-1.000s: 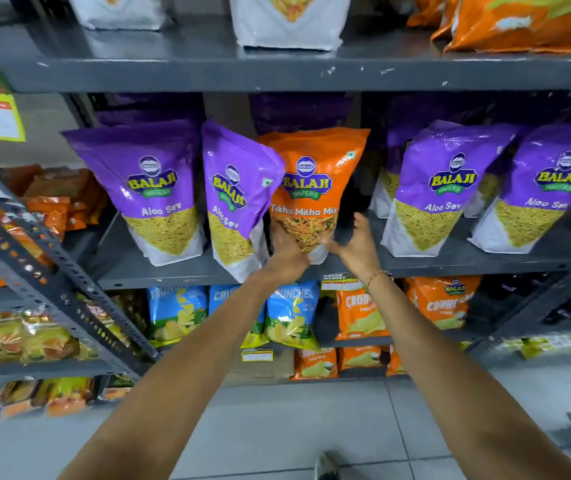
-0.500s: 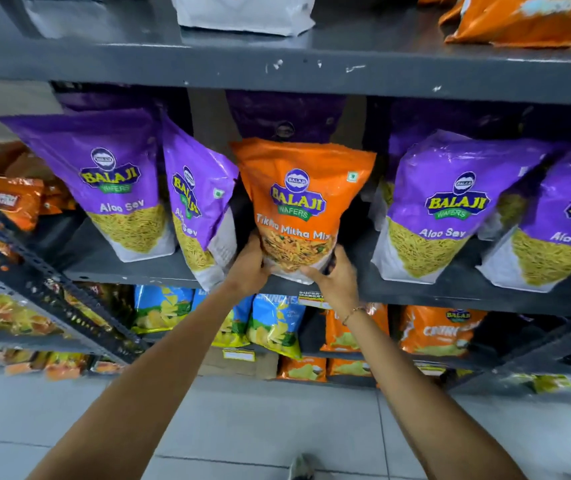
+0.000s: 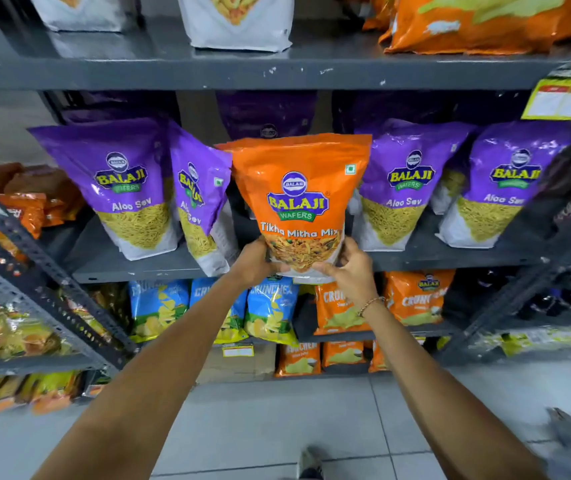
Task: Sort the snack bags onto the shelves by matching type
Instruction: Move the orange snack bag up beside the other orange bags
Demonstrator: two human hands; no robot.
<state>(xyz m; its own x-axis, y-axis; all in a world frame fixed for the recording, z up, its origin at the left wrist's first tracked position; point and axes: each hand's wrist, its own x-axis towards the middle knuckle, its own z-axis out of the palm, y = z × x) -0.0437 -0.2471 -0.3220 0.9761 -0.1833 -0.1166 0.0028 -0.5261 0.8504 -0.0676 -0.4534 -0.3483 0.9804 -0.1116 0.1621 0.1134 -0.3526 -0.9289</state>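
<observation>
Spanning the whole view, a grey metal shelving unit (image 3: 277,72) carried snack bags on several levels. On the middle shelf (image 3: 138,265) stood purple bags (image 3: 121,181) printed "BALAJI WAFERS" and "Aloo Sev", two to the left of centre and two to the right, with darker purple bags behind them. Between these, an orange bag (image 3: 299,199) was held upright at the front edge of the middle shelf; its label read "BALAJI WAFERS" and "Tikha Mitha Mix", with a small green square mark near its upper right corner. The left hand (image 3: 254,263) was closed on the bag's lower left corner, fingers wrapped behind it. The right hand (image 3: 349,268) was clamped on the lower right corner, thumb across the front of the bag and fingers curled round its side. A thin bracelet (image 3: 370,304) circled the right wrist. Whether the bag's base rested on the shelf could not be told, since the hands covered it. On the lower shelf, blue bags (image 3: 270,310) reading "CRUNCHEX" stood beside orange bags (image 3: 415,296) with a partly readable "CRUNC" and a small Balaji logo. White bags (image 3: 239,22) and a large orange pack (image 3: 478,22) occupied the top shelf. A yellow-bordered price tag (image 3: 566,98) hung at the upper right, its writing too blurred to read.
</observation>
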